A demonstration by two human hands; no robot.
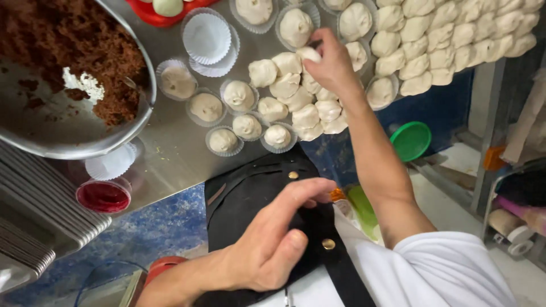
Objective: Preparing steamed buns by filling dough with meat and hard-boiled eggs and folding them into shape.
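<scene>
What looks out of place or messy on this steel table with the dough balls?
Little stands out. Loose brown crumbs are scattered over the bare bottom of the big round metal bowl, away from the main heap. One white pleated paper cup sits half tucked under that bowl's rim. The pale dough balls look tidy.

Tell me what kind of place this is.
Probably a small bakery or food workshop: rows of dough balls on a steel table, paper cups, a metal bowl of brown filling.
</scene>
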